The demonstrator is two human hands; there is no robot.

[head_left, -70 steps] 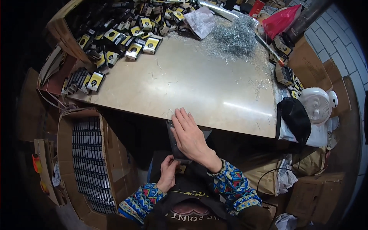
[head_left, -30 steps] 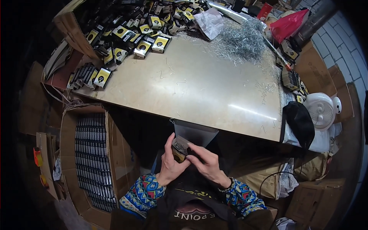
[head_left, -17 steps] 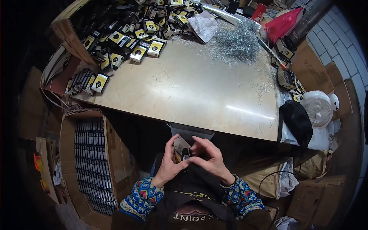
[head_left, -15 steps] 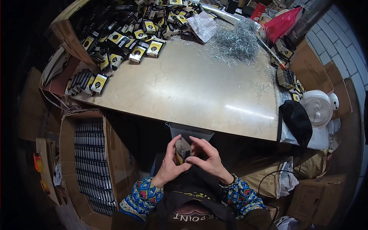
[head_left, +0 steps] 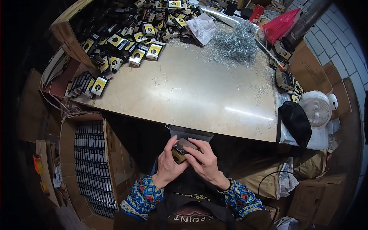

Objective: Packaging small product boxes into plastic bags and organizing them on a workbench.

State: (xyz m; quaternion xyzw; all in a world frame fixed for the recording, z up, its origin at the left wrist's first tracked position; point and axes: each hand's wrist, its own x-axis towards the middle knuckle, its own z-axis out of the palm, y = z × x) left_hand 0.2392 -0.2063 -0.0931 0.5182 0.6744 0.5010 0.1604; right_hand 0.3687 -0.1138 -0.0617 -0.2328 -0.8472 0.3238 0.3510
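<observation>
Between my two hands, just below the table's front edge, sits a small black-and-yellow box [head_left: 178, 156]. A grey flap stands up at its top end. My left hand [head_left: 166, 166] grips the box along its left side, thumb low and fingers near the top. On the right, my right hand [head_left: 207, 160] has its fingers bent over the flap and the box's top, with the thumb against the near side. What lies inside the box is mostly hidden. A grey tray [head_left: 191, 132] sticks out beneath the table edge, right behind my fingers.
Small black-and-yellow boxes [head_left: 137, 55] lie heaped across the far left of the table [head_left: 184, 99]. Thin bent metal wires [head_left: 235, 44] are piled at the far right, some scattered. A carton [head_left: 68, 153] with packed rows stands lower left. A white fan [head_left: 316, 109] sits at right.
The box has tilted so more of its yellow face shows. My right hand's fingers have moved left and down onto its flap; the left hand keeps its grip.
</observation>
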